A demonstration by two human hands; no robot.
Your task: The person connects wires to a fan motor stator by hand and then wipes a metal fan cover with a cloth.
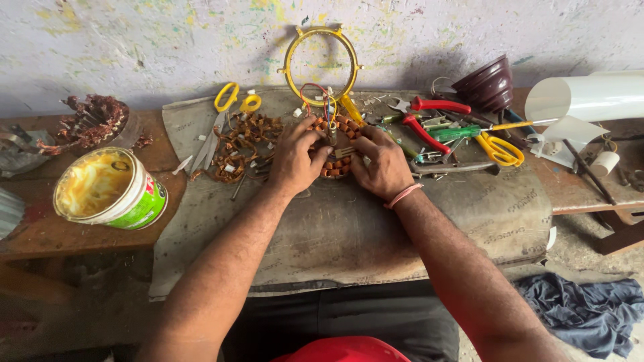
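My left hand point(296, 158) and my right hand point(381, 165) grip a round ring of copper-wound coils point(337, 167) that lies on a grey sacking mat point(349, 228). Left fingers curl over the ring's left rim, right fingers over its right rim. Thin red and yellow wires point(320, 95) rise from the ring toward a yellow metal hoop point(320, 62) leaning against the wall. A pink band sits on my right wrist.
Loose copper coil scraps point(241, 144) and yellow-handled scissors point(231, 100) lie left of the hands. Red pliers point(429, 121), a green screwdriver, more yellow scissors point(500, 149) lie right. An open tin of yellow grease point(107, 188), another wound stator point(90, 124), a white roll point(587, 96).
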